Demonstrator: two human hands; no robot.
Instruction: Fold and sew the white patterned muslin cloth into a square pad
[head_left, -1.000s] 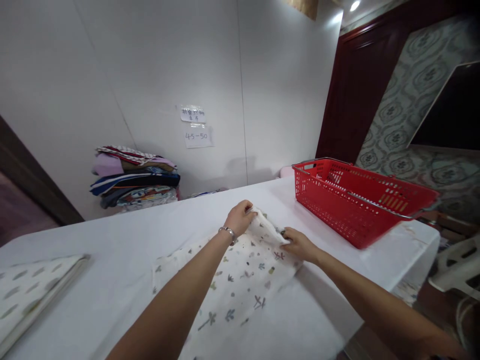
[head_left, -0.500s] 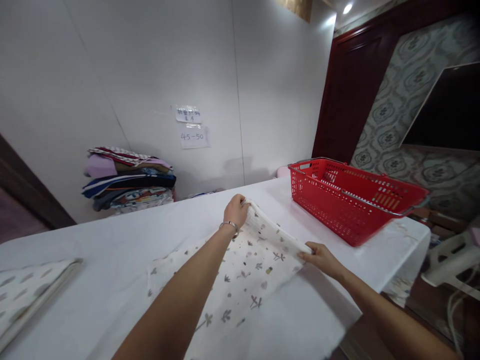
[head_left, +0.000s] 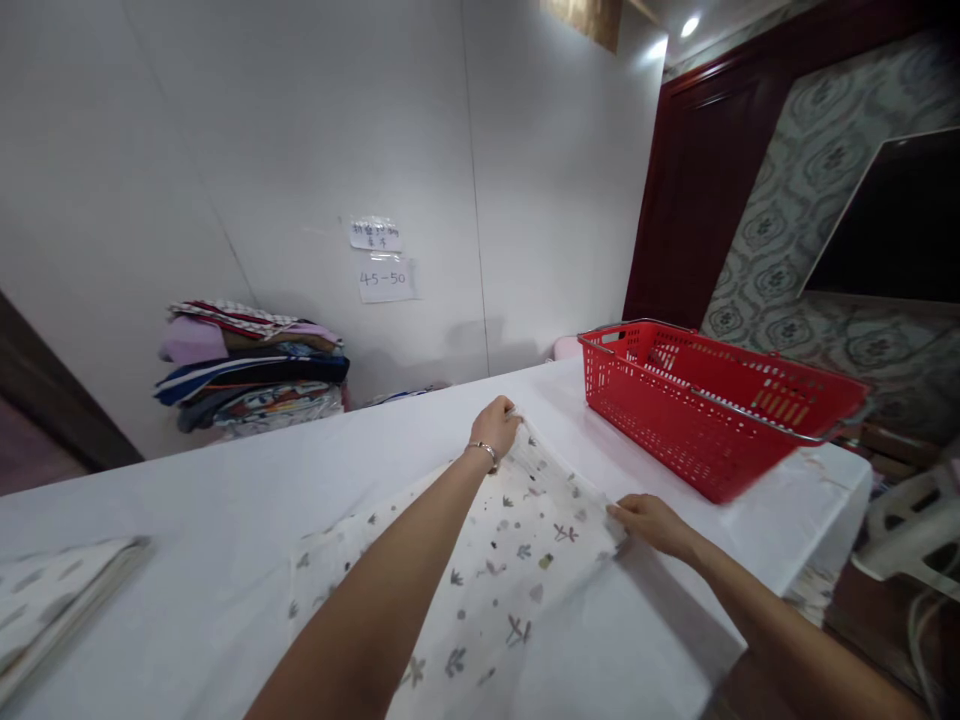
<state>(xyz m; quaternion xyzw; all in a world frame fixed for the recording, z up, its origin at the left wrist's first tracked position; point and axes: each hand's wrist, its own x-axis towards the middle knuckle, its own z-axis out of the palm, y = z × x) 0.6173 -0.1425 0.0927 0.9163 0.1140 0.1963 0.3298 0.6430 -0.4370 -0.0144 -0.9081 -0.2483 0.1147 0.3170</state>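
Observation:
A thin white cloth (head_left: 517, 540) printed with small leaves, dots and crosses lies spread across the white-covered table. My left hand (head_left: 496, 428), with a bracelet at the wrist, pinches the cloth's far corner. Along the same far-right edge, my right hand (head_left: 651, 522) grips the cloth nearer to me. Between the two hands that edge runs fairly straight. My left forearm hides part of the cloth's left side.
A red plastic basket (head_left: 675, 430) with metal handles stands on the table (head_left: 247, 560) at the right. Folded spotted fabric (head_left: 60, 600) lies at the left edge. Behind the table is a pile of folded clothes (head_left: 251, 365); a white plastic stool (head_left: 911, 530) is at the right.
My right hand has slid along the edge toward the right, away from my left hand, pulling the bunched edge out straight. Both hands have lowered the edge closer to the table.

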